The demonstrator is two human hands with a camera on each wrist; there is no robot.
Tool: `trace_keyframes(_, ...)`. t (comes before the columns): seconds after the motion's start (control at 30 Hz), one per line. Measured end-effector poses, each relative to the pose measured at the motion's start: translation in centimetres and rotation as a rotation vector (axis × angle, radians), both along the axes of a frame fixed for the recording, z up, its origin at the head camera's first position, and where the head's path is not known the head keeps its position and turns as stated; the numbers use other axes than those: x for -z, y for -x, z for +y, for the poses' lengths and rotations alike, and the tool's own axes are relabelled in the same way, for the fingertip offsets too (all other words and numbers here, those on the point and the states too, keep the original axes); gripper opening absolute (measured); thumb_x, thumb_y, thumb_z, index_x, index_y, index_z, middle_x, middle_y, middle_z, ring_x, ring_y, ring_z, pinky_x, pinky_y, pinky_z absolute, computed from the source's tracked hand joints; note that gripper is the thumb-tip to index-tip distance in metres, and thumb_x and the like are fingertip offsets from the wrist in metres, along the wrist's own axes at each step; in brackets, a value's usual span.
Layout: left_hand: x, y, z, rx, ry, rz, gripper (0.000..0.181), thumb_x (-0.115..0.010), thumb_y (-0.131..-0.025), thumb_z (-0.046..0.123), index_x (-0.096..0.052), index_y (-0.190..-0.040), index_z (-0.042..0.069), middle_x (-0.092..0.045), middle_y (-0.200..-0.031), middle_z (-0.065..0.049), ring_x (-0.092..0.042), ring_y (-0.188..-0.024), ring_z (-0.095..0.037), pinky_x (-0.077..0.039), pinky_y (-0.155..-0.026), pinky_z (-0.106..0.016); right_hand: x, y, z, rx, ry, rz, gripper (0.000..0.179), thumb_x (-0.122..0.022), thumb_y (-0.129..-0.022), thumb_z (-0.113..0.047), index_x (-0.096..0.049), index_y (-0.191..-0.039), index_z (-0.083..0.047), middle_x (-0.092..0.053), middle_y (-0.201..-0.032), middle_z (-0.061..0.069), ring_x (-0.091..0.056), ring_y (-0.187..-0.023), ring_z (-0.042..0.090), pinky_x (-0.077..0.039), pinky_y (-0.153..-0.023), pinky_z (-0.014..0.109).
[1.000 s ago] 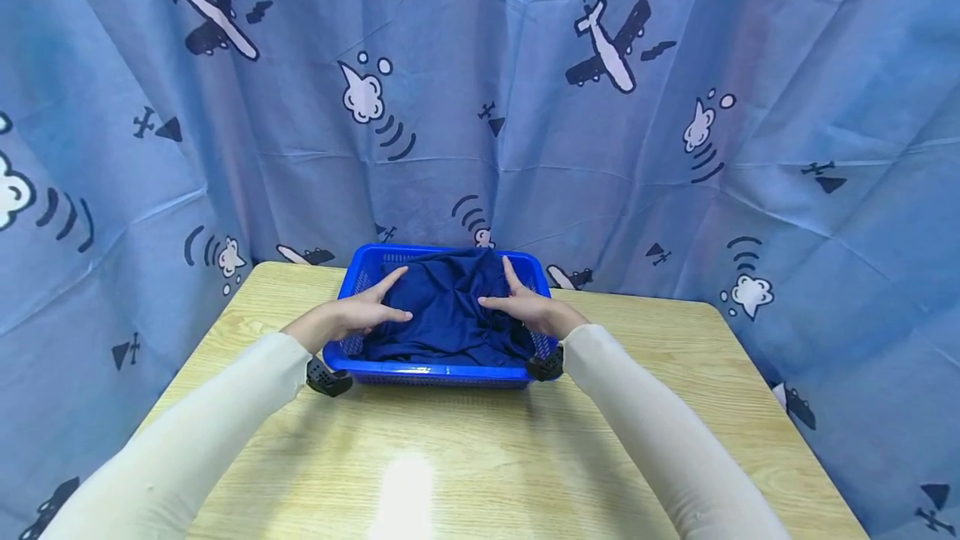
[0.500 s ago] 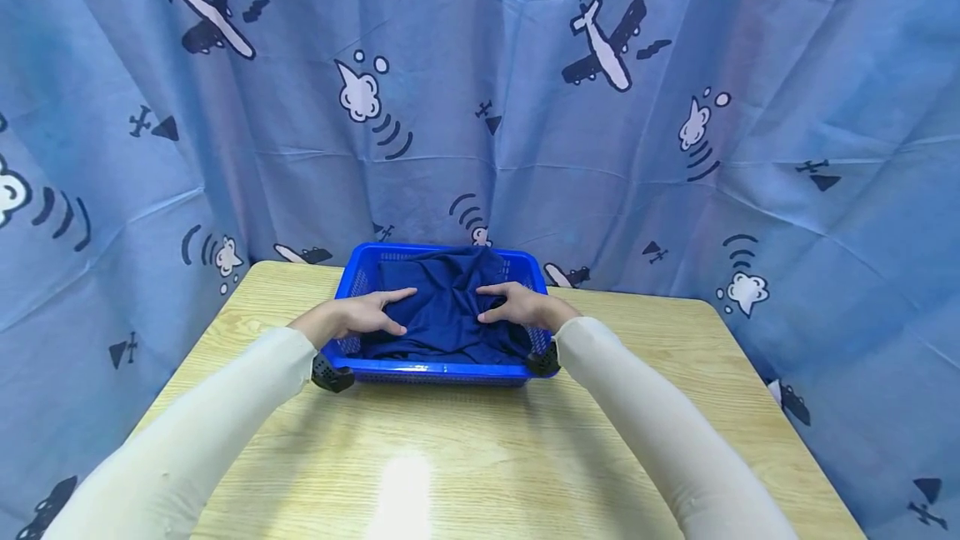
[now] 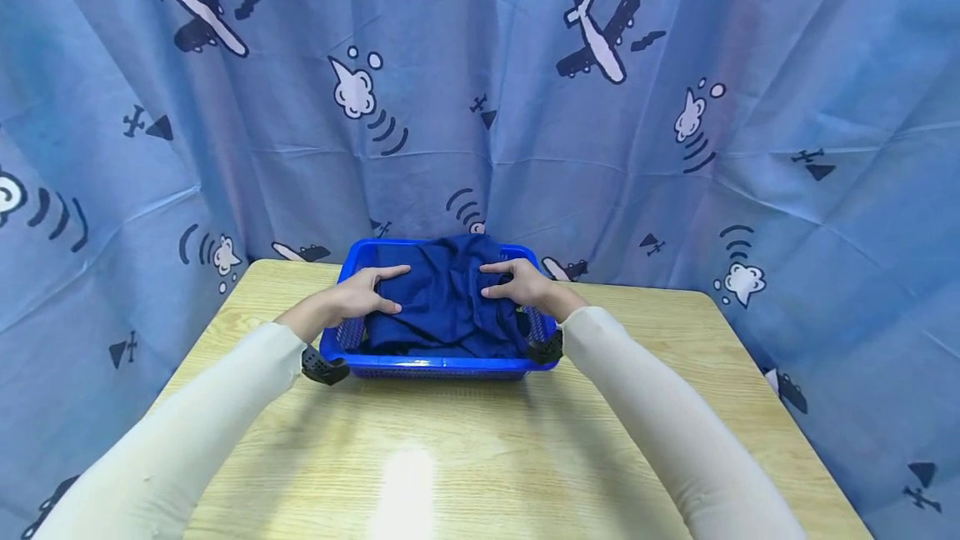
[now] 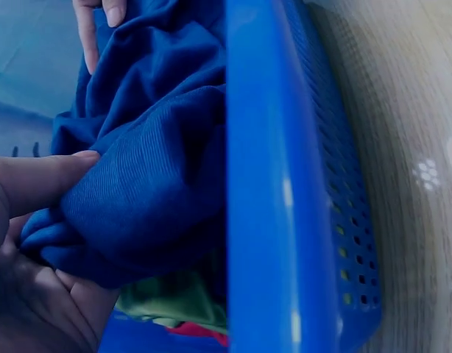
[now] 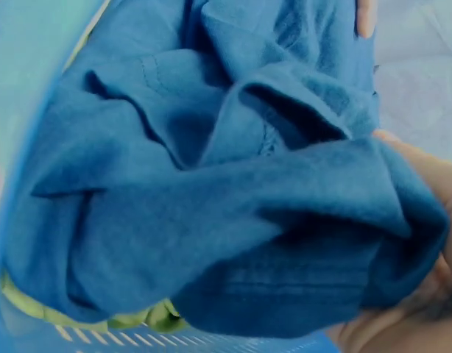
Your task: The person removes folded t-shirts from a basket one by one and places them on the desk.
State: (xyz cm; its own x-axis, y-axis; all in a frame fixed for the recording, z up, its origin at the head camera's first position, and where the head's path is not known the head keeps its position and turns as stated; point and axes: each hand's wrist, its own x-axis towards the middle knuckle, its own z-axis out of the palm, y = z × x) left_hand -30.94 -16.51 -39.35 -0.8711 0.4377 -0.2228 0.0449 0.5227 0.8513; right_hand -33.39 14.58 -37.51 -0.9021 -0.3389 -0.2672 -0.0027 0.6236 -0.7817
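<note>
A navy blue garment (image 3: 442,298) fills the blue plastic basket (image 3: 438,364) and bulges up at its back rim. My left hand (image 3: 354,297) grips the garment's left side; in the left wrist view the thumb lies on ribbed fabric (image 4: 130,176) while the other fingers are hidden beneath it. On the opposite side, my right hand (image 3: 527,285) holds a bunched fold, with stitched seams (image 5: 299,287) showing in the right wrist view. Below the garment, green cloth (image 4: 174,298) and a bit of red cloth (image 4: 200,332) show inside the basket.
The basket stands on a light wood table (image 3: 465,457), near its back edge. Behind and around the table hangs a blue curtain (image 3: 427,90) printed with airplanes and clouds.
Both hands first reached down onto the garment with spread fingers, then took hold of its sides. The garment has risen somewhat, its back part now standing above the rim.
</note>
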Motion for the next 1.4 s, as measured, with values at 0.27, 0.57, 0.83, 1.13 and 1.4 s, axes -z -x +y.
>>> trace_keyframes(0.27,-1.7,-0.4,-0.3,-0.006,-0.085,-0.028,0.078,-0.064,-0.097,0.007,-0.024,-0.163,0.022,-0.018,-0.167,-0.023,-0.03,-0.15,-0.042,-0.03,-0.121,-0.058,-1.5,-0.4,1.2,0.013,0.031,0.049,0.058,-0.068,-0.097,-0.018,-0.049,-0.152,-0.021,-0.023,-0.169,0.012,-0.014,-0.158,0.032,-0.031,-0.123,0.05)
trace_keyframes(0.57,-3.8,-0.4,-0.8,-0.004,-0.161,-0.075,0.078,-0.062,-0.098,0.004,-0.024,-0.163,0.024,-0.01,-0.168,-0.019,-0.027,-0.15,-0.044,-0.037,-0.116,-0.061,-3.7,-0.6,2.3,-0.003,0.138,0.036,0.059,-0.065,-0.099,-0.016,-0.045,-0.154,-0.021,-0.017,-0.17,0.009,-0.008,-0.159,0.031,-0.028,-0.124,0.051)
trace_keyframes(0.83,-6.1,-0.4,-0.7,0.018,-0.224,-0.076,0.078,-0.06,-0.099,0.002,-0.023,-0.163,0.028,-0.019,-0.166,-0.02,-0.031,-0.149,-0.041,-0.038,-0.115,-0.061,-6.2,-0.4,3.8,-0.006,0.208,-0.011,0.058,-0.061,-0.102,-0.014,-0.042,-0.156,-0.022,-0.026,-0.168,0.009,-0.041,-0.147,0.029,-0.049,-0.109,0.039)
trace_keyframes(1.13,-8.3,-0.5,0.2,0.038,-0.264,-0.059,0.08,-0.06,-0.098,0.0,-0.023,-0.162,0.028,-0.023,-0.166,-0.017,-0.034,-0.148,-0.037,-0.04,-0.114,-0.059,-9.2,-0.9,5.3,-0.015,0.238,-0.028,0.058,-0.057,-0.103,-0.013,-0.038,-0.157,-0.024,-0.031,-0.166,0.008,-0.047,-0.143,0.032,-0.057,-0.095,0.028)
trace_keyframes(1.4,-8.3,-0.7,1.3,0.066,-0.229,-0.066,0.078,-0.061,-0.099,0.004,-0.023,-0.162,0.029,-0.021,-0.167,-0.016,-0.031,-0.15,-0.037,-0.038,-0.115,-0.06,-9.2,-1.3,6.7,-0.036,0.215,-0.044,0.059,-0.056,-0.104,-0.012,-0.036,-0.159,-0.021,-0.033,-0.165,0.012,-0.05,-0.14,0.029,-0.057,-0.093,0.026)
